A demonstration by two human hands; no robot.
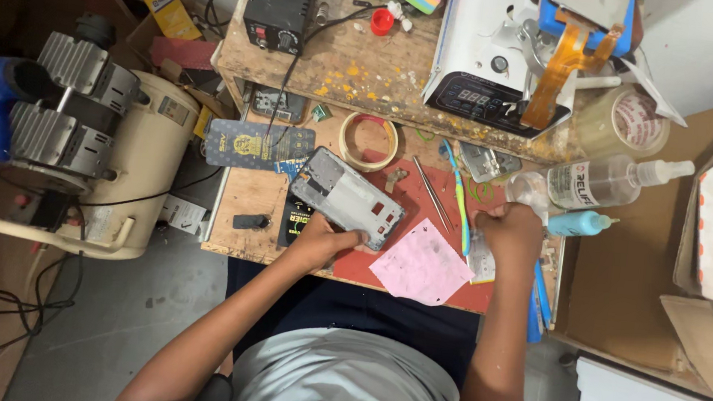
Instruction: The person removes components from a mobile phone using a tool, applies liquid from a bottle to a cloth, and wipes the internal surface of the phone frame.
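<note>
Looking down, I see my left hand (318, 242) with fingers clamped on a phone frame (346, 197) above the bench's red mat (425, 200); right hand (508, 231) fisted beside it, contents hidden.

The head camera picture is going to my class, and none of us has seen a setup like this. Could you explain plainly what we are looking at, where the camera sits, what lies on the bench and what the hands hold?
There is no machine here: a person works with two bare hands. The one camera is worn on the head and looks straight down, so you see the arms reaching away from the body.

The left hand grips the lower end of a grey phone frame, which rests on a red mat. The right hand is closed at the mat's right edge; what its fingers hold I cannot tell.

On the wooden bench lie a pink sheet of paper, a thin pair of tweezers, a ring of tape, a clear bottle on its side and a small blue bottle. Further back stands a white machine with a small display. Left of the bench sits a cream air compressor.
</note>
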